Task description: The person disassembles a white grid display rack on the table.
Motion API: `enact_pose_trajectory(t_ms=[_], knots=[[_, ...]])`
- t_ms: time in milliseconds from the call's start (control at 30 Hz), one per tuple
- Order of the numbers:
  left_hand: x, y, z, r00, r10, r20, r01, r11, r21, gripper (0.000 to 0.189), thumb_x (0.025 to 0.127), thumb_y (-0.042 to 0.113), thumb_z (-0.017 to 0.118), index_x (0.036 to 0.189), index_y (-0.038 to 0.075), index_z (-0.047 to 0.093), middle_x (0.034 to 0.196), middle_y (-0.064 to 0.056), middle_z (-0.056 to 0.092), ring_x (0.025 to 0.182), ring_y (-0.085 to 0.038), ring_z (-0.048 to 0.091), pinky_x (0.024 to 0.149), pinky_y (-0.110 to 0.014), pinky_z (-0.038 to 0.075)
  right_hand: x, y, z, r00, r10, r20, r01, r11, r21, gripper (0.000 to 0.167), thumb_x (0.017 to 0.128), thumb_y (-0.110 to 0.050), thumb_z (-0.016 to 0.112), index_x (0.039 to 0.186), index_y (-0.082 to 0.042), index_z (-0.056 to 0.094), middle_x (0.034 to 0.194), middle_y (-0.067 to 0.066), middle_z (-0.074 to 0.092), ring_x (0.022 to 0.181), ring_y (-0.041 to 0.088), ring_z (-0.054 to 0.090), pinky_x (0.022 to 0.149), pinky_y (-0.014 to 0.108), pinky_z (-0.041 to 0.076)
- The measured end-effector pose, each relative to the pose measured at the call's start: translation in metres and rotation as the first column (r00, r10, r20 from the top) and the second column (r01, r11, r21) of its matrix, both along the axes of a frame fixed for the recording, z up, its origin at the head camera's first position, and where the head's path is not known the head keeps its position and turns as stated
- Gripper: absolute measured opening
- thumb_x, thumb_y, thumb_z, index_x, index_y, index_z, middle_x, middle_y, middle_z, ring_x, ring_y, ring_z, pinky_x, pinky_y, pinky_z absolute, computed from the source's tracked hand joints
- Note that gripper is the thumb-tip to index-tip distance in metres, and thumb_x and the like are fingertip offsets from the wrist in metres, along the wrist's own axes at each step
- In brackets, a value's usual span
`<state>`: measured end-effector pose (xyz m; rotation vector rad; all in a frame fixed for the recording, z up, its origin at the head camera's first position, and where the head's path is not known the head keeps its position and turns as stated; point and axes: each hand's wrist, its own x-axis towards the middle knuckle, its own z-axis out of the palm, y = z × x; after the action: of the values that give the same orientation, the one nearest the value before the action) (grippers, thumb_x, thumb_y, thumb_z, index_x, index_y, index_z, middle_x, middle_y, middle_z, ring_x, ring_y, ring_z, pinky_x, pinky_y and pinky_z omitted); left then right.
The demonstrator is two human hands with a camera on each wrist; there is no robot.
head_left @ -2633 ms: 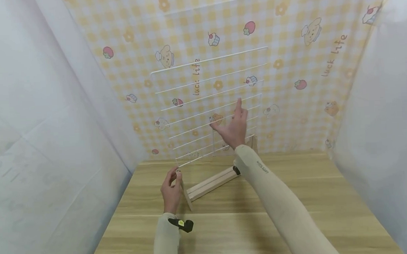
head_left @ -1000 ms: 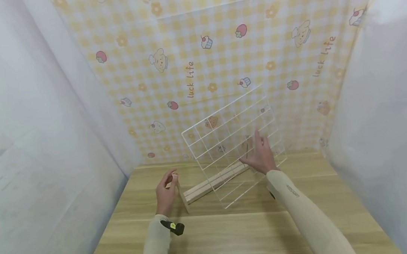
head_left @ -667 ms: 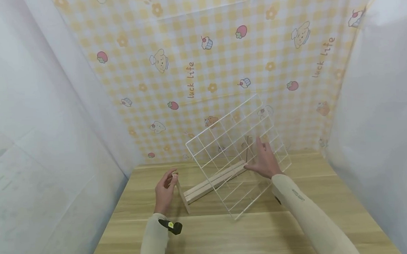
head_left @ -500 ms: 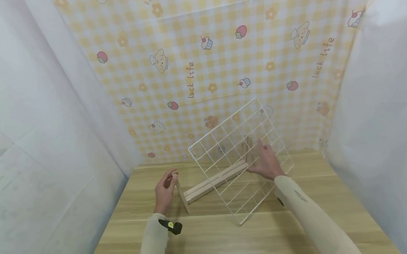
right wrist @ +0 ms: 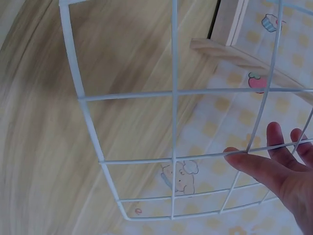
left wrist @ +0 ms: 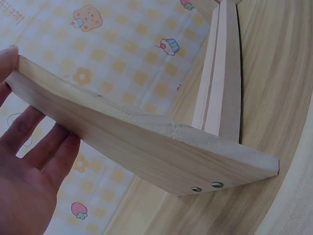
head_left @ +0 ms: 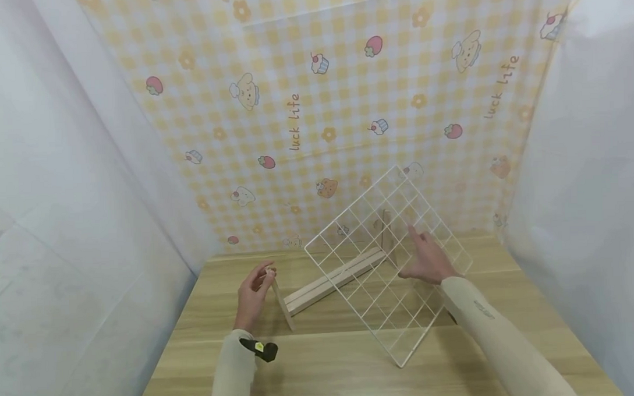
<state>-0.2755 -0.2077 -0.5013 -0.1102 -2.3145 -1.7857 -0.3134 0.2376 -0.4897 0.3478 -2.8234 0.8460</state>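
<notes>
My left hand pinches the top of the near upright panel of a pale wooden stand. In the left wrist view, its thumb and fingers hold that panel's upper end, and two screw heads show near the panel's foot. A double wooden rail joins it to a second upright at the back. My right hand grips a white wire grid panel by its inner wires, with the thumb on one wire and the fingers behind. The grid hangs tilted, corner down, and overlaps the rail in the head view.
The wood-grain table lies under everything. A yellow checked cloth hangs at the back, close behind the far upright. White sheets hang on the left and right sides. Black bands sit on both sleeves.
The grid has come down from high against the cloth, turned corner-down, and moved right and nearer with my right hand. My left hand stays at the panel's top.
</notes>
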Motion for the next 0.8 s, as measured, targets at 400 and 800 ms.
enact_pose_trajectory(t_ms=[400,800], knots=[[-0.010,-0.006,-0.005,0.999,-0.030,-0.032,0.030,0.999,0.019,0.034,0.097,0.028,0.067,0.128,0.013,0.064,0.130,-0.014,0.068,0.119,-0.022,0.067,0.094,-0.019,0.054,0.006,0.022,-0.003,0.995,0.081,0.065,-0.084,0.995,0.046,0.127,0.061,-0.034,0.093,0.160,-0.005,0.018,0.147,0.038,0.038,0.119,0.054,0.055,0.096,0.068,0.048],[-0.007,-0.007,-0.004,1.000,-0.009,0.005,0.009,1.000,0.008,0.033,0.097,0.017,0.067,0.129,0.008,0.061,0.130,-0.018,0.067,0.105,-0.003,0.068,0.090,-0.014,0.051,0.013,0.030,-0.003,0.990,0.110,0.086,-0.119,0.987,0.107,0.126,0.060,-0.035,0.092,0.158,-0.001,0.021,0.141,0.041,0.042,0.113,0.052,0.058,0.091,0.065,0.052]])
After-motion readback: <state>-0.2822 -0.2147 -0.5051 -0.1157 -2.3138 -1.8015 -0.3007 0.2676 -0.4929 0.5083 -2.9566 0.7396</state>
